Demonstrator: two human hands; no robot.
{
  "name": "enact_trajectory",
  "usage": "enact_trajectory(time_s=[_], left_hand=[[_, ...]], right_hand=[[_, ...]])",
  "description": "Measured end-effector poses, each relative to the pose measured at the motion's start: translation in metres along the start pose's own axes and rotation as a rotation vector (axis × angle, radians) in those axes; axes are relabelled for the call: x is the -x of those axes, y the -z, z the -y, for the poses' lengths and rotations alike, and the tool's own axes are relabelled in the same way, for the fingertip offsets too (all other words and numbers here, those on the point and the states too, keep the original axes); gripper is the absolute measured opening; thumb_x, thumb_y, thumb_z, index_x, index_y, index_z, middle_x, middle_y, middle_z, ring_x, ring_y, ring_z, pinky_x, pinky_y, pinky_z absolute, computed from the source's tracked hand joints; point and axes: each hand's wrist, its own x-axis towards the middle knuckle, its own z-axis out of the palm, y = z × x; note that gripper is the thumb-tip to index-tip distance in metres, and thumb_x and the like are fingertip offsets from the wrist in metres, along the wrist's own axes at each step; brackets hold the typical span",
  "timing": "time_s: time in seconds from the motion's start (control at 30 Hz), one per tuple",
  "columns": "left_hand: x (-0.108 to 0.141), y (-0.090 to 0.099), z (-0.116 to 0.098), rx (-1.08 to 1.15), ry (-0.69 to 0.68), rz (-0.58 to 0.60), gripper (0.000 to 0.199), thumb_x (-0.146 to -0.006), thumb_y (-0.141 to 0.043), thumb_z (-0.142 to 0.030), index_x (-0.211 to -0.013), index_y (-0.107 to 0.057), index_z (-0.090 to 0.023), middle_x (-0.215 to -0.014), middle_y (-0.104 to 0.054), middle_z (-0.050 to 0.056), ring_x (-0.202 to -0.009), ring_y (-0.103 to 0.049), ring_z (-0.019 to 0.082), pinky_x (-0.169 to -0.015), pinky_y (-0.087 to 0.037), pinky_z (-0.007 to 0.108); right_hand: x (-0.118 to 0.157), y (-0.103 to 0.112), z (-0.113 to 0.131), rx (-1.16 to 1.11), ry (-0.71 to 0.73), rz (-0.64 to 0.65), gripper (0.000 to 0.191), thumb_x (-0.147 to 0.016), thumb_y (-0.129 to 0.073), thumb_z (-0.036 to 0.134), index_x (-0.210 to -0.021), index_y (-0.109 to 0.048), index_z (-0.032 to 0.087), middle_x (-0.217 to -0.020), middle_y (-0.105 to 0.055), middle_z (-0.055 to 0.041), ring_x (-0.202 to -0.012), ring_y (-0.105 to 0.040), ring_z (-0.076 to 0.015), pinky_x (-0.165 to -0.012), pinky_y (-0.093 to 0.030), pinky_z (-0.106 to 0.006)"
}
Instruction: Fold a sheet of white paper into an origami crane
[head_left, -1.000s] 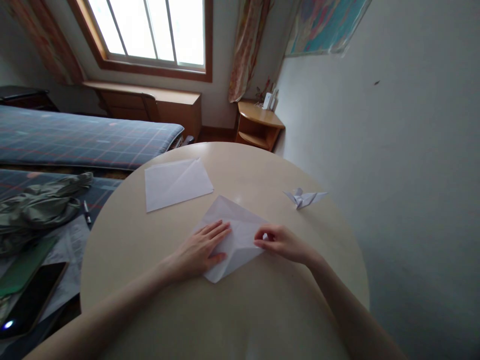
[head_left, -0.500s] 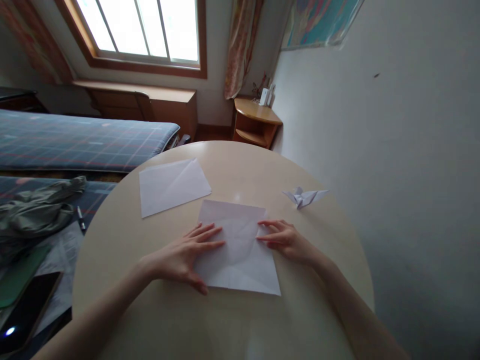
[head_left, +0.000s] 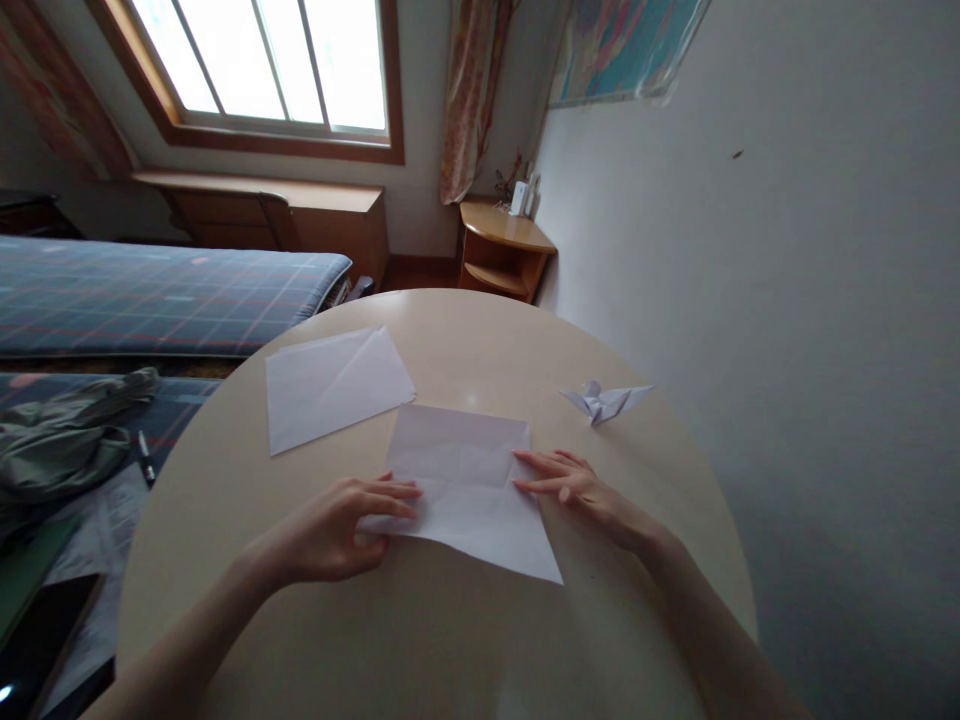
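A creased white sheet of paper [head_left: 465, 500] lies in front of me, its near-left part lifted off the table. My left hand [head_left: 360, 525] grips that near-left corner, fingers on top and thumb tucked at the edge underneath. On the right edge of the sheet rest the outstretched fingertips of my right hand [head_left: 574, 490], which holds nothing. A folded white paper crane [head_left: 604, 402] stands beyond my right hand. To the far left, several loose white sheets [head_left: 337, 390] lie stacked.
The round cream table [head_left: 480, 650] fills the foreground. A white wall [head_left: 810, 350] runs along its right side. Left of it are a plaid mattress [head_left: 165, 300], a grey-green cloth [head_left: 60, 440], a pen [head_left: 146, 458] and a dark phone [head_left: 52, 640].
My left hand has gone from lying spread on the sheet to gripping its near-left corner, which is now raised. My right hand's fingers have straightened slightly; the view has shifted a little.
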Motion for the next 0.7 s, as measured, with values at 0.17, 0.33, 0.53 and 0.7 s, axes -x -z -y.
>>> enact_trajectory(time_s=[0.17, 0.33, 0.53, 0.7], left_hand=[[-0.007, -0.005, 0.004, 0.137, 0.120, -0.173, 0.018, -0.080, -0.054, -0.027, -0.086, -0.070, -0.020, -0.105, -0.068, 0.004, -0.088, -0.066, 0.020, -0.078, -0.051, 0.030], [-0.014, -0.011, 0.010, 0.157, 0.291, -0.305, 0.033, -0.081, -0.053, -0.039, -0.063, -0.066, -0.014, -0.050, -0.058, -0.002, -0.048, -0.055, 0.012, -0.046, -0.042, 0.019], [-0.022, -0.023, 0.011, 0.494, 0.441, -0.453, 0.035, -0.079, -0.050, -0.047, -0.083, -0.061, -0.014, -0.062, -0.060, 0.000, -0.052, -0.058, 0.013, -0.046, -0.050, 0.023], [-0.031, -0.021, 0.003, 0.401, 0.462, -0.487, 0.039, -0.078, -0.050, -0.051, -0.090, -0.054, -0.014, -0.072, -0.061, 0.001, -0.044, -0.055, 0.011, -0.037, -0.045, 0.022]], right_hand=[[-0.001, 0.002, 0.006, -0.042, 0.046, 0.039, 0.091, -0.061, -0.028, 0.085, -0.133, -0.038, 0.031, -0.145, -0.029, -0.0086, -0.134, -0.023, -0.0297, -0.107, -0.003, -0.053], [0.000, 0.004, 0.008, -0.105, 0.061, 0.055, 0.097, -0.055, -0.032, 0.087, -0.130, -0.045, 0.028, -0.143, -0.033, -0.0115, -0.134, -0.022, -0.0323, -0.106, 0.002, -0.057], [-0.001, 0.002, 0.007, -0.298, 0.034, -0.128, 0.086, -0.072, -0.010, 0.080, -0.099, -0.070, 0.025, -0.113, -0.064, -0.0088, -0.116, -0.048, -0.0293, -0.106, -0.021, -0.050], [-0.026, -0.006, 0.014, -0.350, -0.299, -0.372, 0.054, -0.071, -0.053, 0.065, -0.084, -0.067, 0.014, -0.083, -0.069, -0.0107, -0.080, -0.063, -0.0275, -0.068, -0.050, -0.037]])
